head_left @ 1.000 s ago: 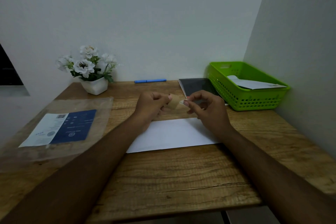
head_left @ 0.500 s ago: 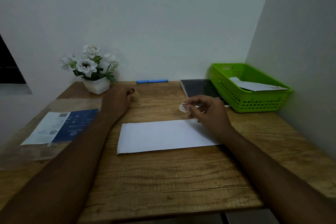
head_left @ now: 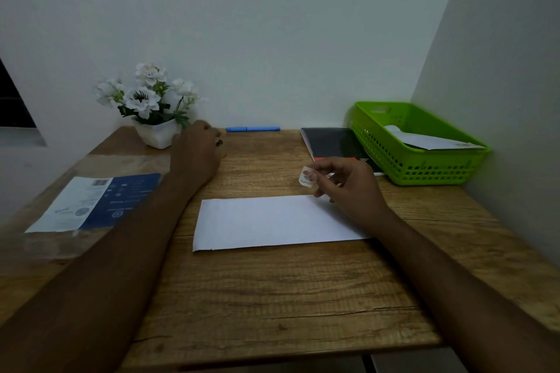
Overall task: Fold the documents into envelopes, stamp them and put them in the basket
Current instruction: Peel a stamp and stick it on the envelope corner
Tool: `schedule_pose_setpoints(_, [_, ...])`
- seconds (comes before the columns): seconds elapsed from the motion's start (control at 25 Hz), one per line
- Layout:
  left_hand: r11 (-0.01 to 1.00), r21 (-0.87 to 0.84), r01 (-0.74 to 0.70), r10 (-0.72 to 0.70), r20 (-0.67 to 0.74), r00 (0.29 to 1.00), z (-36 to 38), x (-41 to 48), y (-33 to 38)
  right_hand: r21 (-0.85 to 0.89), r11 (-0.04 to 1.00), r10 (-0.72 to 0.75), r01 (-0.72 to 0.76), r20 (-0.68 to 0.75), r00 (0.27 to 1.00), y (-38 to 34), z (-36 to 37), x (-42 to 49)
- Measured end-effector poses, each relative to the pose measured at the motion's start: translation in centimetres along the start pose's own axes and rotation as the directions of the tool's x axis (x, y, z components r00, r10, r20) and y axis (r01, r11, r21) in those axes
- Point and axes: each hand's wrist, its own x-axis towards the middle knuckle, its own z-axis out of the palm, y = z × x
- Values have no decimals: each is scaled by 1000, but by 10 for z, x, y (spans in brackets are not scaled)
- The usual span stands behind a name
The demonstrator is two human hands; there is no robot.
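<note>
A white envelope (head_left: 272, 222) lies flat in the middle of the wooden table. Just above its far right corner, my right hand (head_left: 348, 188) pinches a small white stamp (head_left: 306, 177) between thumb and fingertips. My left hand (head_left: 195, 157) reaches to the back left, beside the flower pot, with its back towards me. A small tan thing (head_left: 224, 155) peeks out at its fingers, and whether they hold it is hidden. At the back right stands the green basket (head_left: 424, 172), with another white envelope (head_left: 433, 142) inside.
A white pot of white flowers (head_left: 156, 135) stands at the back left. A blue pen (head_left: 253, 129) lies along the wall, and a black notebook (head_left: 331, 142) lies beside the basket. A clear plastic sleeve with a blue-and-white label (head_left: 97, 203) covers the table's left side.
My hands were together over the envelope with the tan piece and the stamp. The left hand carried the tan piece to the back left; the right kept the stamp.
</note>
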Motion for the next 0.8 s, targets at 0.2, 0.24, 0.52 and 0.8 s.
schedule_pose_setpoints(0.2, [934,-324,-148,198,127,972,-20,-30,72,28,998,55,-56,22,998,1,-7,3])
schedule_pose_setpoints(0.24, [921,-354,-163,253,224,941,-19,-40,88,30,996,78,-78,16,997,2,-10,4])
schedule_pose_setpoints(0.52, [885,-401,-236,386,349,854,6,-66,147,-184,964,173,-191,-114,978,21,-41,5])
schedule_pose_setpoints(0.8, [872,-480,96,187,507,841,14,-48,161,-126,884,422,-450,-203,884,24,-56,-2])
